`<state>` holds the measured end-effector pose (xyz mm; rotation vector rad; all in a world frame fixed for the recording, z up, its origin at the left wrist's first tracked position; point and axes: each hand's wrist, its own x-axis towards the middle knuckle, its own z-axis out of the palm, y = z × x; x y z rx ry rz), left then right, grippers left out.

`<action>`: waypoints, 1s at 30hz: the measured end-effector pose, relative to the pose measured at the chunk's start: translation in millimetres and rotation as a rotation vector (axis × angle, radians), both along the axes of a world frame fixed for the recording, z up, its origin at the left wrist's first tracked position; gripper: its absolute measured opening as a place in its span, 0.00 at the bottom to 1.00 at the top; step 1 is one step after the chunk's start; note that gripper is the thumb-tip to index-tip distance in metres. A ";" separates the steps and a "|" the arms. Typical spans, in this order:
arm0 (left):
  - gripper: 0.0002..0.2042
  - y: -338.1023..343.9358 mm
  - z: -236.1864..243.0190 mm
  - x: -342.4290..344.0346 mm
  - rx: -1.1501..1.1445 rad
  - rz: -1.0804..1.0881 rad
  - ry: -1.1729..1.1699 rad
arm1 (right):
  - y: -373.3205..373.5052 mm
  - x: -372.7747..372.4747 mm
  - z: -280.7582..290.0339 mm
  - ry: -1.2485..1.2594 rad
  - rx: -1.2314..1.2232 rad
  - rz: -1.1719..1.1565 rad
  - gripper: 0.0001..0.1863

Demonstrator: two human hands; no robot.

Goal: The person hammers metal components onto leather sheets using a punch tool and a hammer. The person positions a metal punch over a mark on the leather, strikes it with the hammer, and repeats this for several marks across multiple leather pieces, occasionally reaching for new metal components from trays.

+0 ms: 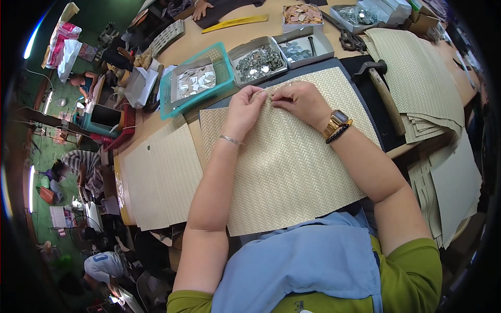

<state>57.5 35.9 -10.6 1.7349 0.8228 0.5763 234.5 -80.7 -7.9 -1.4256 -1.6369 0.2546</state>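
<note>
A cream woven sheet with a herringbone pattern (282, 172) lies before me, reaching toward my lap. My left hand (244, 112) and my right hand (305, 103) meet over its far part, fingertips closed in a pinch almost touching each other. Whatever they pinch is too small or hidden to make out. A bracelet circles my left wrist; a gold watch (338, 121) and a dark band are on the right. Just beyond my hands stand a box of small metal fittings (259, 63) and a box of flat discs (296, 50) with a dark rod in it.
A hammer (386, 99) lies on a black pad at right, beside stacked woven sheets (417, 68). At left are another sheet (162, 175) and a teal basket (168, 99) of white pieces. A co-worker's hand (201, 9) rests beyond a yellow ruler (235, 23).
</note>
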 end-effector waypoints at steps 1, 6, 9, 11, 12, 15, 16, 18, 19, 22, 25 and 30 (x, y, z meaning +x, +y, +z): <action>0.09 -1.5 0.5 -0.2 0.018 0.012 0.016 | -0.8 0.3 0.4 -0.032 -0.017 -0.009 0.08; 0.10 -5.3 3.4 -1.2 0.066 0.038 0.013 | 1.0 2.8 -0.8 -0.022 0.011 0.036 0.08; 0.10 -7.2 5.6 -2.6 0.036 0.038 -0.004 | 2.5 2.8 2.6 0.009 0.058 0.046 0.10; 0.08 -12.9 10.6 -3.9 0.044 0.039 -0.022 | 4.1 0.7 5.5 -0.040 0.152 -0.017 0.11; 0.08 -16.9 14.5 -4.9 0.048 0.039 -0.031 | 3.7 0.8 4.7 -0.071 0.124 -0.050 0.11; 0.04 -27.9 24.3 -11.7 0.459 -0.032 0.117 | 0.8 1.1 8.4 -0.181 0.040 -0.099 0.10; 0.04 -31.1 26.4 -14.6 0.598 -0.048 0.138 | -2.0 3.1 10.9 -0.225 0.012 -0.086 0.10; 0.04 -37.0 34.0 -14.9 0.870 -0.083 0.079 | -7.4 3.8 22.4 -0.302 0.071 -0.077 0.07; 0.04 -43.1 39.1 -22.3 0.939 -0.067 0.137 | -10.1 -1.0 27.1 -0.322 0.104 -0.063 0.06; 0.04 -88.8 66.4 -38.5 1.023 -0.047 0.274 | -34.3 -16.1 48.4 -0.480 0.140 -0.026 0.05; 0.04 -119.0 64.7 -53.2 0.940 -0.145 0.447 | -68.8 -26.7 41.7 -0.630 0.037 0.019 0.05; 0.07 -121.1 36.3 -44.9 0.652 -0.022 0.215 | -106.9 -29.9 47.3 -0.417 -0.222 0.078 0.11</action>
